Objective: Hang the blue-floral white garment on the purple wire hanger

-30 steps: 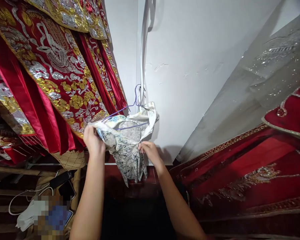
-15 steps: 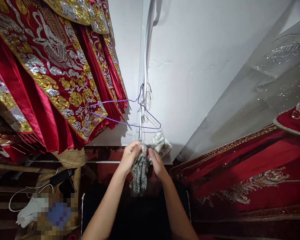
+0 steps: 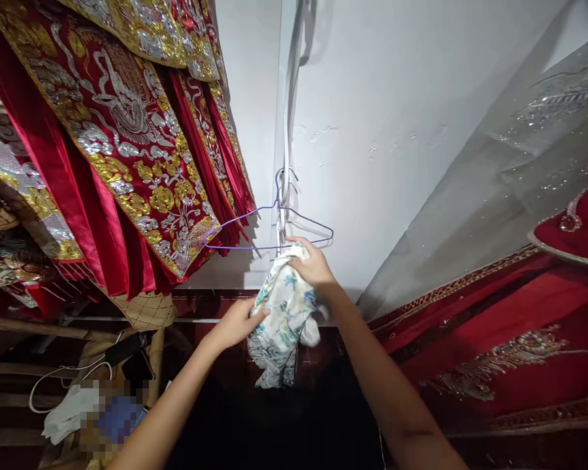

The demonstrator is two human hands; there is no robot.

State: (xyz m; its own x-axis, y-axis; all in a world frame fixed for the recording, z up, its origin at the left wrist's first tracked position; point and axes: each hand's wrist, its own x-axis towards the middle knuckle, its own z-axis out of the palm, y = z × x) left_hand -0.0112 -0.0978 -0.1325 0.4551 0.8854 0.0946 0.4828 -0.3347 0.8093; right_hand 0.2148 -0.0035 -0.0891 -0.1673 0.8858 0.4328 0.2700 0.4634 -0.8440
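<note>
A crumpled white cloth with a blue and green floral print [image 3: 287, 300] hangs bunched between my hands, its gathered lower end dangling. My right hand [image 3: 314, 264] grips its top just beneath the bottom bar of a purple wire hanger [image 3: 245, 247]. On the cloth's left side, my left hand [image 3: 238, 322] holds the fabric with the thumb in front; its other fingers are partly hidden. The hanger's hook is up by a white vertical strip [image 3: 287, 117] on the wall. Whether the cloth touches the hanger bar I cannot tell.
Red costumes with gold and silver embroidery [image 3: 161, 176] hang at left. A red beaded garment [image 3: 470, 326] and sheer sparkling fabric [image 3: 534, 150] fill the right. Lower left, a wooden stand [image 3: 157, 365] bears a white cable, a black object and a pale crumpled item [image 3: 71, 414].
My right hand has risen to the hanger with the cloth, which now shows its white floral side. My left hand has shifted left and slightly down. The hanger has swung.
</note>
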